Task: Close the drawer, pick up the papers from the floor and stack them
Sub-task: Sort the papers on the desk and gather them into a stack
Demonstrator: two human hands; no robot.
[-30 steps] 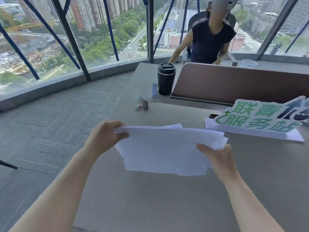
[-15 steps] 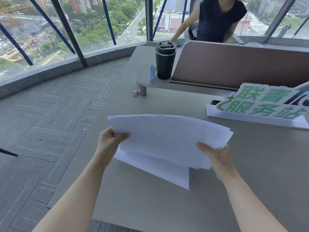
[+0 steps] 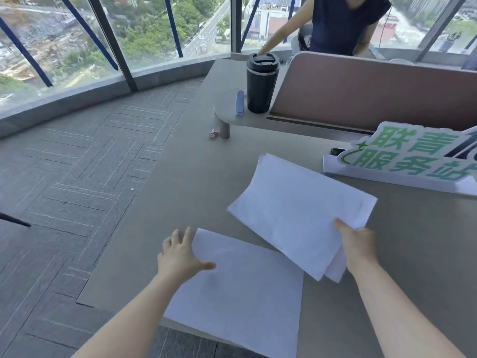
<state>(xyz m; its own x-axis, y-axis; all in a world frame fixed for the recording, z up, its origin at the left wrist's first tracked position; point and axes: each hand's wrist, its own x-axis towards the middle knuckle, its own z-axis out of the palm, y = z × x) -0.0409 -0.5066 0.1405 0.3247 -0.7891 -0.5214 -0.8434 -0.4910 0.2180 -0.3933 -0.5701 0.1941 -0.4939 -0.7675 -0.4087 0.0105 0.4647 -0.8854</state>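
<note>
Our right hand (image 3: 357,248) pinches a sheaf of papers (image 3: 296,210), lifted and tilted over the desk (image 3: 180,182). Our left hand (image 3: 180,257), fingers spread, seems to rest on the edge of a single sheet (image 3: 237,288) lying flat beneath it.

The left hand (image 3: 180,257) no longer grips the white paper stack (image 3: 299,213); it now rests spread on a single white sheet (image 3: 240,293) newly lying flat on the grey desk (image 3: 180,177), left of the stack, which the right hand (image 3: 357,244) alone now holds.
</note>
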